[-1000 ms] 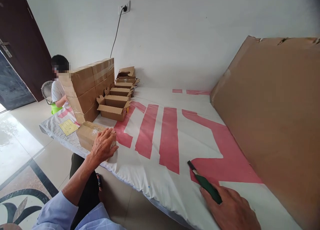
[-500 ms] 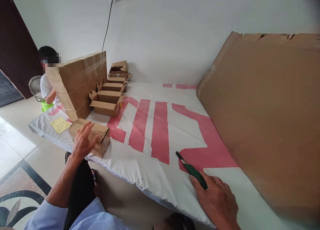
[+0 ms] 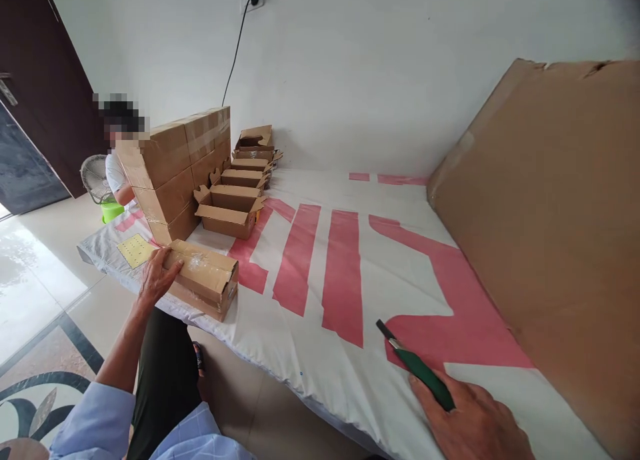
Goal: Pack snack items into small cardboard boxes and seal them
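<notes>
A small closed cardboard box (image 3: pixel 204 273) lies near the front edge of the cloth-covered table, tape across its top. My left hand (image 3: pixel 157 277) grips its left end, fingers and thumb over the top edge. At the lower right my right hand (image 3: pixel 473 417) is closed round the green handle of what looks like a utility knife (image 3: pixel 423 373). Its dark narrow tip points away from me to the left, low over the cloth. The palm and most fingers of that hand are hidden from view.
Behind the box stand stacked taped boxes (image 3: pixel 167 180) and a row of open boxes (image 3: pixel 227 213). A yellow card (image 3: pixel 135 250) lies left of my left hand. One big cardboard box (image 3: pixel 560 200) fills the right side. Past the stack sits a person (image 3: pixel 117 173) near a fan (image 3: pixel 96 180).
My left hand has come down from above the small box onto its left end. The view has shifted left, and my right hand still holds the knife.
</notes>
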The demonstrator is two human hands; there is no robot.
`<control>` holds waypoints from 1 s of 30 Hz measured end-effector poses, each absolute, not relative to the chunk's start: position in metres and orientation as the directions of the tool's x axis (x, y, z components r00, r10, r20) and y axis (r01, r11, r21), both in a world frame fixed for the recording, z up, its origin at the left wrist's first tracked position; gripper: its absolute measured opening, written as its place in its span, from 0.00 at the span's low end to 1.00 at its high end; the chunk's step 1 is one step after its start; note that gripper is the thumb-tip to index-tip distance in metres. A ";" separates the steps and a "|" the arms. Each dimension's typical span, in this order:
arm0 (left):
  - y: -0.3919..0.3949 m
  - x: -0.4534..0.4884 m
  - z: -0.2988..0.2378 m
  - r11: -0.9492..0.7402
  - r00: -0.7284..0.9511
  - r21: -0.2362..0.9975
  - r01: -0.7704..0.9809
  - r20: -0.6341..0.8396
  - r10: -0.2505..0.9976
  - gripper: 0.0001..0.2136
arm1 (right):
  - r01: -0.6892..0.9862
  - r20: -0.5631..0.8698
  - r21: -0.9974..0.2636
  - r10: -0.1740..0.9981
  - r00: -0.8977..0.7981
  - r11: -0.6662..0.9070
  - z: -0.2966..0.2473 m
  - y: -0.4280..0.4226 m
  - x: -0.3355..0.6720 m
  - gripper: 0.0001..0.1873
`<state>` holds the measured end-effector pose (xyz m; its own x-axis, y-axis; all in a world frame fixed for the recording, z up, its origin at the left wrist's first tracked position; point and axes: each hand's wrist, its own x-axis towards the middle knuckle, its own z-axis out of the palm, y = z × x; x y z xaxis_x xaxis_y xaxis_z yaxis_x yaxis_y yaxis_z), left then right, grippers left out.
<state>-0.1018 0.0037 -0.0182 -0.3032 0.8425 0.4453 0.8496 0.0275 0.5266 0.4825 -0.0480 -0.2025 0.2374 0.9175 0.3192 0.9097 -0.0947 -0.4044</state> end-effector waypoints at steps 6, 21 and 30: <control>-0.009 -0.045 -0.023 -0.024 -0.216 0.502 0.865 0.415 0.884 0.25 | 0.887 0.360 -0.454 0.892 0.273 -0.088 -0.200 -0.047 0.481 0.27; 0.017 -0.015 -0.019 -0.161 -0.090 0.615 0.772 0.355 0.930 0.07 | 0.900 0.318 -0.425 0.915 0.246 -0.095 -0.198 -0.043 0.480 0.28; 0.020 -0.011 -0.023 -0.118 -0.189 0.740 0.662 0.318 0.929 0.09 | 0.901 0.320 -0.427 0.920 0.226 -0.073 -0.202 -0.043 0.483 0.27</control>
